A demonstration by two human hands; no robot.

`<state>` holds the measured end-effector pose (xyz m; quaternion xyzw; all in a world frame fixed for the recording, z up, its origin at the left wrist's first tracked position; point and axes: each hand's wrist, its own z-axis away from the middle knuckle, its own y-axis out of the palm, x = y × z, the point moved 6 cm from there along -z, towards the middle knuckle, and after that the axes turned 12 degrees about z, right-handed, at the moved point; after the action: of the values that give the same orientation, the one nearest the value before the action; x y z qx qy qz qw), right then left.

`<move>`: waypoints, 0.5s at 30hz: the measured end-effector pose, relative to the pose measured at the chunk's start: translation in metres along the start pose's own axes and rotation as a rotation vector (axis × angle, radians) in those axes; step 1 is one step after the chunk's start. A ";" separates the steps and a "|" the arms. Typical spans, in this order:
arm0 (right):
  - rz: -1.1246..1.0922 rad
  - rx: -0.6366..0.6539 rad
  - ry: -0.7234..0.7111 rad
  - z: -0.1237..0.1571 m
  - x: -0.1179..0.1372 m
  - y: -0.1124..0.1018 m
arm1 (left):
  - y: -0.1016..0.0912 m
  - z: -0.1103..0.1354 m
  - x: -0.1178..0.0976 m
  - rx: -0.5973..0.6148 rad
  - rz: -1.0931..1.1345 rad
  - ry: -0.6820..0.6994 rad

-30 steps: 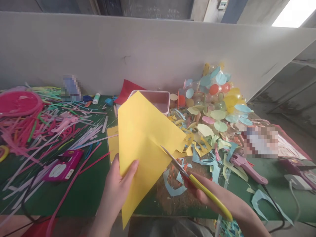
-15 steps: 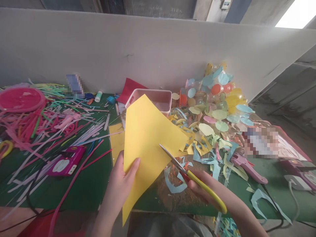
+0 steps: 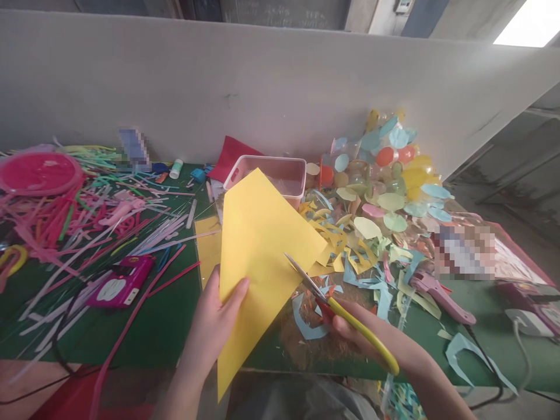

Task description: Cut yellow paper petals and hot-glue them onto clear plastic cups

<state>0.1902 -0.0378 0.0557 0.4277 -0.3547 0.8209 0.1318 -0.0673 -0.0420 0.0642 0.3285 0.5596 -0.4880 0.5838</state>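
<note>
My left hand [image 3: 212, 321] grips the lower left edge of a large sheet of yellow paper [image 3: 258, 256], which stands tilted and comes to a point at the bottom. My right hand [image 3: 378, 329] holds a pair of yellow-handled scissors [image 3: 350, 319]. Their steel blades reach into the right edge of the sheet, and the blade tips lie over the paper. A jagged yellow edge shows where the blades meet the sheet. The sheet hides part of a pink plastic box [image 3: 280, 175] behind it.
A green table [image 3: 149, 332] holds a heap of pastel paper cutouts and clear capsules [image 3: 376, 175] at the back right. Pink and green strips [image 3: 87, 221] and a round pink lid [image 3: 38, 173] lie left. A pink glue gun [image 3: 441, 300] lies right, before a pale partition wall [image 3: 219, 87].
The scissors and my right hand have drawn slightly up and left toward the sheet. The sheet has shifted slightly right, and the whole view has tilted a little.
</note>
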 end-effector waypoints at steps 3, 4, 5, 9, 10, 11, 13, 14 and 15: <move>0.009 -0.008 -0.001 -0.002 -0.002 0.000 | -0.002 0.000 0.002 -0.006 0.031 -0.001; 0.013 -0.018 -0.010 -0.002 -0.002 -0.001 | -0.003 0.000 0.003 -0.010 0.042 0.001; 0.018 -0.026 -0.022 -0.002 -0.002 -0.001 | -0.004 -0.001 0.003 -0.012 0.053 0.001; 0.033 -0.020 -0.066 -0.002 -0.002 -0.002 | -0.003 -0.002 0.003 0.011 0.052 -0.012; 0.030 -0.018 -0.068 -0.003 -0.002 -0.001 | -0.003 -0.002 0.003 0.017 0.041 -0.015; 0.025 -0.018 -0.067 -0.003 -0.003 -0.001 | -0.002 -0.002 0.003 0.021 0.029 -0.016; 0.015 -0.024 -0.068 -0.004 -0.004 -0.001 | -0.001 -0.003 0.004 0.033 0.007 -0.019; 0.008 -0.039 -0.071 -0.004 -0.004 -0.001 | -0.001 -0.002 0.005 0.041 -0.003 -0.020; 0.003 -0.053 -0.073 -0.005 -0.003 -0.002 | 0.000 -0.002 0.005 0.050 -0.013 -0.020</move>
<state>0.1903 -0.0328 0.0519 0.4532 -0.3814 0.7953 0.1287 -0.0689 -0.0411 0.0586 0.3343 0.5435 -0.5087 0.5780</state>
